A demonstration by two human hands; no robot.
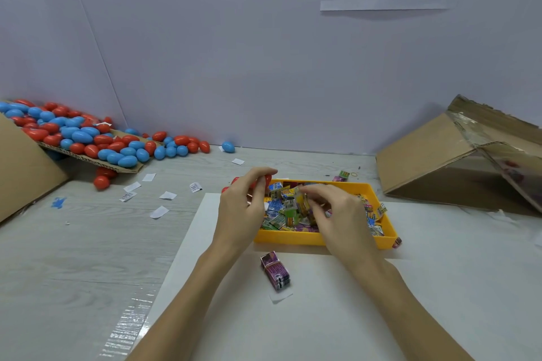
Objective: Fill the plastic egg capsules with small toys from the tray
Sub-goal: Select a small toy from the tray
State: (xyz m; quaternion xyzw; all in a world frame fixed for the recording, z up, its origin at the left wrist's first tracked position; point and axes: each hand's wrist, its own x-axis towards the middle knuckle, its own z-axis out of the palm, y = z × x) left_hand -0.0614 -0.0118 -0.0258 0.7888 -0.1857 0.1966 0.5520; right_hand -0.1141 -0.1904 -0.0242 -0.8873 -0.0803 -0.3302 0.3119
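A yellow tray (319,239) full of small wrapped toys sits on a white sheet in the middle of the table. My left hand (245,208) grips a red egg capsule (267,179) at the tray's left end; red parts show past my fingers. Over the tray my right hand (337,214) pinches a small yellow-green toy (302,199), close to the capsule. Blurred fingers hide the exact grip.
Several red and blue egg capsules (88,138) spill from a cardboard box at the back left. A tipped cardboard box (440,164) lies at the right. A banded purple toy bundle (276,271) lies in front of the tray. Paper scraps (159,211) litter the table at left.
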